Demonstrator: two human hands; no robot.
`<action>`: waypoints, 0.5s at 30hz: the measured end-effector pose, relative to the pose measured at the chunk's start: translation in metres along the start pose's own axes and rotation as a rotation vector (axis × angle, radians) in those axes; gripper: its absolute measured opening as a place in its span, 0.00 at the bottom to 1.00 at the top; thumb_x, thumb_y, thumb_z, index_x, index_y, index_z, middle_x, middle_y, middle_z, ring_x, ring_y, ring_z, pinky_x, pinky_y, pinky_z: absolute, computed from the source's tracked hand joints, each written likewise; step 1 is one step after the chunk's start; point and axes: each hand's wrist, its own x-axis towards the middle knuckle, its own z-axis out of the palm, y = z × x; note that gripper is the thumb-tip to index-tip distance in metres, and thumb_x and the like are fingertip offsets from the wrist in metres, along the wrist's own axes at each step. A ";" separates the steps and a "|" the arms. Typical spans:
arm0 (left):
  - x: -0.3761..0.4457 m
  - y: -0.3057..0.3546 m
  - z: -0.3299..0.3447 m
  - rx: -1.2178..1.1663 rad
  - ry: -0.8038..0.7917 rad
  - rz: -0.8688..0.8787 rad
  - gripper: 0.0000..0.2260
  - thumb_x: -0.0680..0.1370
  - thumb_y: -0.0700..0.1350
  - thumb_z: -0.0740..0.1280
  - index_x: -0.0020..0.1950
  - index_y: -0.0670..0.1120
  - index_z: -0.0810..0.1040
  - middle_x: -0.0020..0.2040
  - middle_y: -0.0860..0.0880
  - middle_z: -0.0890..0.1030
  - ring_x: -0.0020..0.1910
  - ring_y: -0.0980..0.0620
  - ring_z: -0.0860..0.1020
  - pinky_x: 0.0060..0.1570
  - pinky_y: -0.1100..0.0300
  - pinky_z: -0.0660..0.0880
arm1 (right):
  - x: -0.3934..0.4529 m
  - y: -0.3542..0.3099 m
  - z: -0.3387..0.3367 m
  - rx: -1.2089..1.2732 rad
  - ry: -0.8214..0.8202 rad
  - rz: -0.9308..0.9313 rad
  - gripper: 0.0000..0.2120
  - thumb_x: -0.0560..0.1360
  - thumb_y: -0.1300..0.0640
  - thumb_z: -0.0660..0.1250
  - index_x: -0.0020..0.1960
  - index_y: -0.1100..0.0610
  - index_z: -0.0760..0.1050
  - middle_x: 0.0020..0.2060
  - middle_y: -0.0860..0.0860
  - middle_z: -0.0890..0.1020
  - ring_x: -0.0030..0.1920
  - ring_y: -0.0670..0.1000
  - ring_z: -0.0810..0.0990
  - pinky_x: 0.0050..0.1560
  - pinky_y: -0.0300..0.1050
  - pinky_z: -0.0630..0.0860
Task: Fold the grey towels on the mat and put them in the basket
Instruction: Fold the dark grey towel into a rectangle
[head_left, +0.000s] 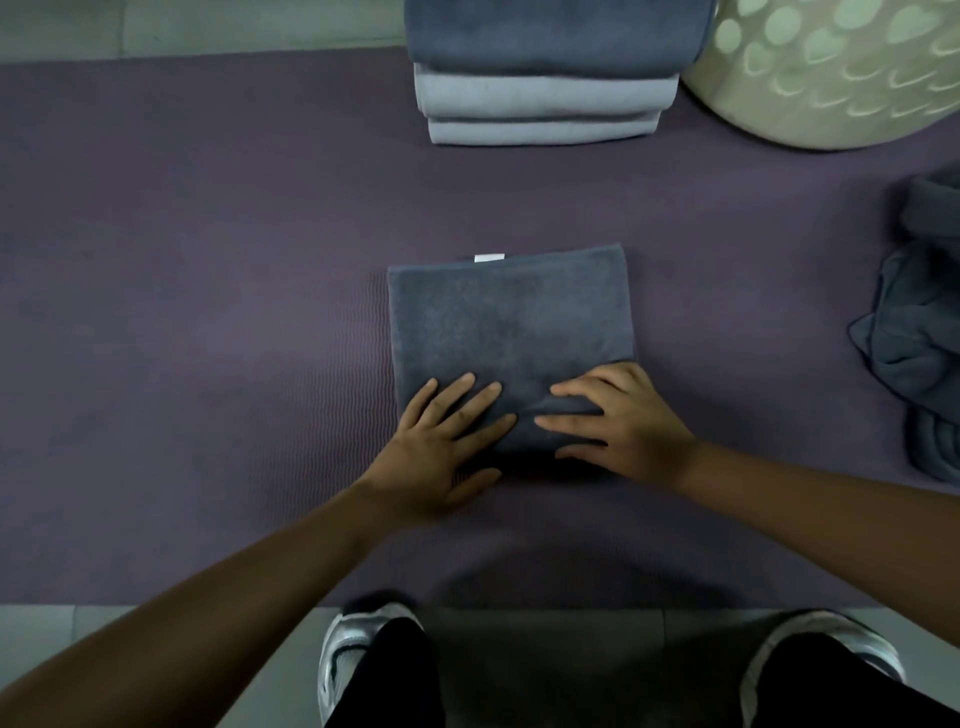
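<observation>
Two flat hands, left hand (441, 436) and right hand (618, 421), pressing folded grey towel (506, 322), long axis pointing away

White-and-grey shoes (358, 660) and dark trouser legs (400, 680) stand on pale floor tiles (156, 31).

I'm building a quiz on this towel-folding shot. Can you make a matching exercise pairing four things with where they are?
Things:
1. folded dark towel
2. towel stack
3. basket
4. crumpled towels

Places:
A. top right corner
B. right edge of the mat
C. under both hands, left hand and right hand
D. far edge, centre

Pairs: 1-C, 2-D, 3-A, 4-B
</observation>
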 end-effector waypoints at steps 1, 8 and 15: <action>0.001 0.001 -0.002 -0.007 0.002 -0.010 0.25 0.77 0.61 0.56 0.72 0.54 0.68 0.75 0.49 0.64 0.75 0.44 0.57 0.72 0.42 0.51 | 0.002 0.000 0.000 0.001 0.026 -0.001 0.15 0.73 0.43 0.66 0.55 0.48 0.82 0.54 0.52 0.82 0.52 0.52 0.72 0.51 0.49 0.67; 0.014 0.003 -0.017 -0.110 0.008 -0.099 0.27 0.71 0.68 0.60 0.64 0.57 0.78 0.69 0.54 0.71 0.70 0.50 0.62 0.69 0.49 0.55 | 0.023 -0.002 -0.009 0.168 -0.020 0.136 0.13 0.71 0.41 0.64 0.46 0.45 0.84 0.44 0.43 0.82 0.43 0.46 0.69 0.46 0.43 0.64; 0.026 0.001 -0.033 -0.125 0.030 -0.094 0.24 0.70 0.61 0.61 0.61 0.51 0.80 0.60 0.53 0.80 0.61 0.50 0.72 0.60 0.50 0.67 | 0.049 0.008 -0.033 0.445 -0.231 0.413 0.09 0.71 0.47 0.72 0.50 0.46 0.83 0.47 0.42 0.81 0.50 0.43 0.75 0.54 0.38 0.70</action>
